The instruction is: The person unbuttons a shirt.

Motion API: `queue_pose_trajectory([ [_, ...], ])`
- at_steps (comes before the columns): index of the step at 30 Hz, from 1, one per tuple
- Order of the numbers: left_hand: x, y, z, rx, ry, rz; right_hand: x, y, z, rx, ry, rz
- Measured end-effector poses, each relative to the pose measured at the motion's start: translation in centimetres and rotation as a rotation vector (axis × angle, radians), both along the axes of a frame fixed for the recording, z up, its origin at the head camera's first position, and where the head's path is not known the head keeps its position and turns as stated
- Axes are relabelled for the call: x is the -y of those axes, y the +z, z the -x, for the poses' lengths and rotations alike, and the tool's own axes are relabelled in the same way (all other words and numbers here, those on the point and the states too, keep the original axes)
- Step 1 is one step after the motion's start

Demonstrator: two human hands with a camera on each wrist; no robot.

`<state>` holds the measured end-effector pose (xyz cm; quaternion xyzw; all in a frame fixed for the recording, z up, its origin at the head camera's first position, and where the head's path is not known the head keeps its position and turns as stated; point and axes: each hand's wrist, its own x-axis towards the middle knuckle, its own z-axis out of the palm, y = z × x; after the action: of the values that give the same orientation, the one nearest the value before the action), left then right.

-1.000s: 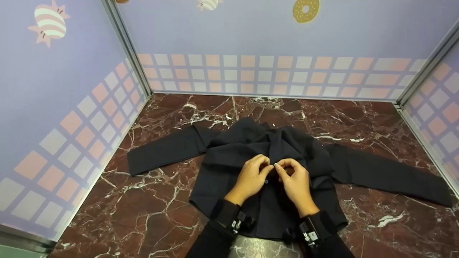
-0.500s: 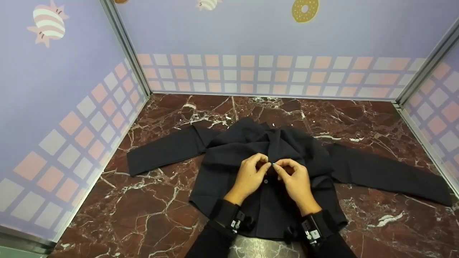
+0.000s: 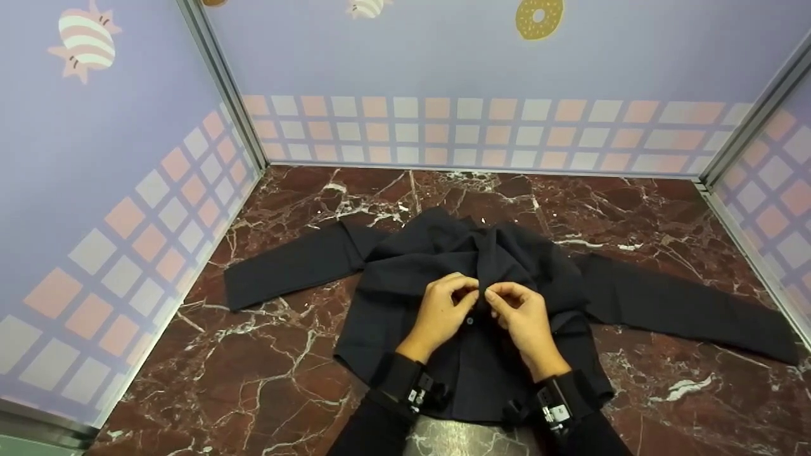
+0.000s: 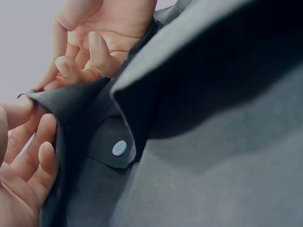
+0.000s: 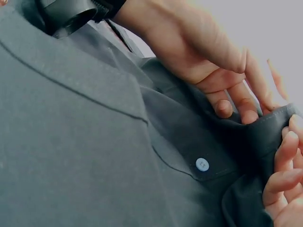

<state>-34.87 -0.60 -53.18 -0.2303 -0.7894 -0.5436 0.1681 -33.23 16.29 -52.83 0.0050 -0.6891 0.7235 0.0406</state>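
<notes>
A dark long-sleeved button-up shirt (image 3: pixel 405 316) lies on the marble surface, sleeves spread to both sides. At the middle of its front, my left hand (image 3: pixel 447 307) pinches the placket edge between thumb and fingers. Close beside it, my right hand (image 3: pixel 524 316) pinches the same edge with thumb and index finger. A pale button (image 3: pixel 469 321) shows just below the hands. The wrist views show the lifted fabric edge held between both hands, with a pale blue button (image 4: pixel 119 148) on the placket below. In the right wrist view, my left hand (image 5: pixel 189 42) reaches in from above.
Patterned lilac panels (image 3: pixel 393 57) enclose the red-brown marble surface (image 3: pixel 266 380) at the back and both sides. Flat to the left lies one sleeve (image 3: pixel 291 269); the other sleeve (image 3: pixel 690 310) stretches toward the right panel.
The pale button seen between the fingertips earlier is now hidden. My right hand has turned and shifted slightly, while the left stays nearly in place. The shirt lies as before.
</notes>
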Motion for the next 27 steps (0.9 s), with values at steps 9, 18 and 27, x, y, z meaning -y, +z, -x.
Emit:
queue_pose_trajectory([
  [9,0.0,-0.1,0.0,-0.068,0.021,0.010,0.2,-0.2,0.0,-0.129,0.035,-0.037],
  [18,0.3,0.3,0.3,-0.024,0.089,-0.075,-0.2,0.2,0.2,-0.230,-0.124,-0.113],
  [27,1.5,1.0,0.9,0.133,0.278,-0.452,-1.3,0.6,0.9,-0.339,-0.345,0.114],
])
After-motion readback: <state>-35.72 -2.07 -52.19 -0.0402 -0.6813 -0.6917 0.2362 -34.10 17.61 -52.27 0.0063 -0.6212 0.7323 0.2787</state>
